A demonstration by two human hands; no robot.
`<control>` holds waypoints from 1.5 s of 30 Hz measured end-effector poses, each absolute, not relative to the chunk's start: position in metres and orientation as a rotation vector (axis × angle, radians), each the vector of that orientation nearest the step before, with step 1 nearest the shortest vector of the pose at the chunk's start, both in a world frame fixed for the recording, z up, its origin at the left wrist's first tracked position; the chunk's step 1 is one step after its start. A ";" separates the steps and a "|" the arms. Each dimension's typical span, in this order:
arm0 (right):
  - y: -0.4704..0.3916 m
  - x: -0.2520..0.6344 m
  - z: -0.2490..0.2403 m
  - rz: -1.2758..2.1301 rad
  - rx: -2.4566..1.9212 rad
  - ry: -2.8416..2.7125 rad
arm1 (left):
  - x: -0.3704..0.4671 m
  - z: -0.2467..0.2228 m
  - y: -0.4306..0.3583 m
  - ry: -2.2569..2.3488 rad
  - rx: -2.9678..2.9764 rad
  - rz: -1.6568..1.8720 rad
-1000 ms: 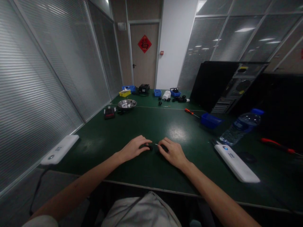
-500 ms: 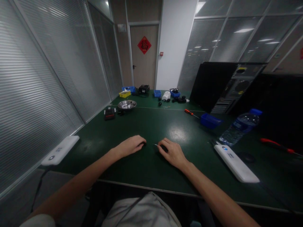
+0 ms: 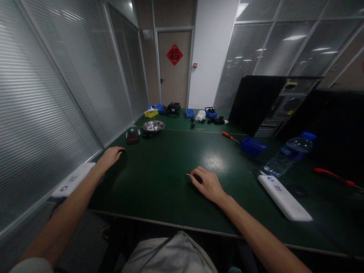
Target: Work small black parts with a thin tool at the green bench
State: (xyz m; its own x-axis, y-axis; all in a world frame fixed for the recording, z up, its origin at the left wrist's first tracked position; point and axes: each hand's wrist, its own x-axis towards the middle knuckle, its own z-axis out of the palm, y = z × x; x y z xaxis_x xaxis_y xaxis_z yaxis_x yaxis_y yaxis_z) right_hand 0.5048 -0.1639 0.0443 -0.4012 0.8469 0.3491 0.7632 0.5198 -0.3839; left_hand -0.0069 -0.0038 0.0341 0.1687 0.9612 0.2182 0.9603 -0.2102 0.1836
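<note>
Silvery pin (image 3: 187,174) stayed pinched in right hand (image 3: 208,184), left hand (image 3: 110,157) swung well apart from it, couldn't tell its grip

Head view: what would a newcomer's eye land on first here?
Probably the red diamond-shaped sign on the door at the back. Next, the blue-capped bottle on the right of the green table. Then the right hand near the middle, a thin bright tip jutting from its fingers, with the left hand out to the left.

Both hands (image 3: 159,172) apart, fingers curled.
</note>
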 end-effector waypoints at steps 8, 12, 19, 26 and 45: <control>-0.161 0.504 0.042 0.235 -1.322 -2.237 | -0.024 0.024 -0.004 2.054 2.346 0.556; -0.162 0.504 0.042 0.236 -1.314 -2.244 | -0.035 0.023 -0.006 2.108 2.363 0.611; -0.162 0.505 0.041 0.257 -1.313 -2.230 | -0.044 0.018 -0.007 2.159 2.396 0.619; -0.158 0.505 0.037 0.254 -1.313 -2.231 | -0.045 0.014 -0.001 2.244 2.336 0.640; -0.160 0.505 0.041 0.290 -1.318 -2.238 | -0.044 0.013 -0.001 2.246 2.366 0.720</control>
State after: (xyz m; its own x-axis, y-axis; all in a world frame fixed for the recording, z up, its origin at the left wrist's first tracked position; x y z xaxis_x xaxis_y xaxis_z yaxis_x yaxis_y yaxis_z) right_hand 0.5052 -0.1605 0.0412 -0.3899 0.8606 0.3275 0.7489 0.5033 -0.4310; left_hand -0.0441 -0.0014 0.0133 0.0130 0.9002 0.4353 0.9855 -0.0852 0.1467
